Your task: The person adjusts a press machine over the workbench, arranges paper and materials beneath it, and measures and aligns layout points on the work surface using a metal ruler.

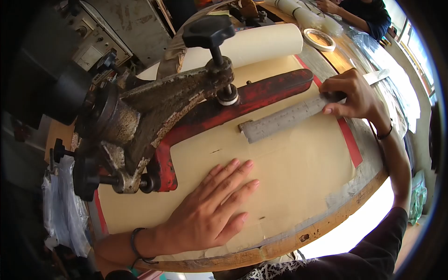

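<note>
My left hand (pixel 212 205) lies flat with fingers spread on a beige sheet (pixel 289 182) that covers the table. My right hand (pixel 357 95), at the right, is closed round the dark end of a grey bar-shaped tool (pixel 284 119). Faint marks run along the bar, which rests on or just over the sheet; I cannot tell its exact kind. A small brown piece (pixel 244 126) is at its far tip. A pale flat blade-like strip (pixel 377 76) shows beyond my right hand; whether my hand holds it is unclear.
A red and black metal arm (pixel 242 105) with a worn hinged bracket (pixel 163 107) and black knob (pixel 208 31) reaches over the sheet. Behind are a pale roll (pixel 261 44) and a tape roll (pixel 319 40). Another person's arm (pixel 350 16) is at the top right. Plastic sheets (pixel 65 205) hang left.
</note>
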Demonstrator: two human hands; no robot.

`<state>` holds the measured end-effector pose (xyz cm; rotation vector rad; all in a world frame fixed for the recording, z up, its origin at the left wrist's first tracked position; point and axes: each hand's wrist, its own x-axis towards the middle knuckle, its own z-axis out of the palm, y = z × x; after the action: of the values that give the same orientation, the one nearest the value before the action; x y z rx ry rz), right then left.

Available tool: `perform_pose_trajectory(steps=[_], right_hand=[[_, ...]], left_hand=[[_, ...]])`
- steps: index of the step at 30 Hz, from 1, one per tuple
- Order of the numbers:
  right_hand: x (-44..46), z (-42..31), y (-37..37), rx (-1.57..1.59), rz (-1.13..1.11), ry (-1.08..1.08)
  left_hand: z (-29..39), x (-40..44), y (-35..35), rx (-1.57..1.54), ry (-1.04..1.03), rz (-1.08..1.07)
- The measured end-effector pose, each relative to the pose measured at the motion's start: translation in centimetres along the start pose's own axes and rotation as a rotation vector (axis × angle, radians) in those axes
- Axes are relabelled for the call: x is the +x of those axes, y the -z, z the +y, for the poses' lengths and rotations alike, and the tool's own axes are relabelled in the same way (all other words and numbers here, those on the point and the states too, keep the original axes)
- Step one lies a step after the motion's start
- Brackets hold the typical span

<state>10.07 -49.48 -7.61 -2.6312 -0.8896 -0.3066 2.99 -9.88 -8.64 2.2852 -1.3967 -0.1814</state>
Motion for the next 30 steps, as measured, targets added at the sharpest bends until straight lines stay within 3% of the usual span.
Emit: perform_pose_trajectory(steps=[8, 15, 19, 30], right_hand=[[-0.1, -0.3, -0.7, -0.044, 0.022, -0.030], [-0.7, -0.2, -0.4, -0.059, 0.015, -0.053], [-0.6, -0.4, -0.6, -0.035, 0.052, -0.015], [0.4, -1.7, -1.1, -0.014, 0.052, -0.046]], left_hand=[[0.7, 0.5, -0.2, 0.047, 0.070, 0.064], [4.2, 3.9, 2.0, 0.102, 0.261, -0.103], [2.8, 4.8, -0.7, 0.304, 0.155, 0.065], [1.5, 4.4, -1.8, 0.237, 0.112, 0.196]])
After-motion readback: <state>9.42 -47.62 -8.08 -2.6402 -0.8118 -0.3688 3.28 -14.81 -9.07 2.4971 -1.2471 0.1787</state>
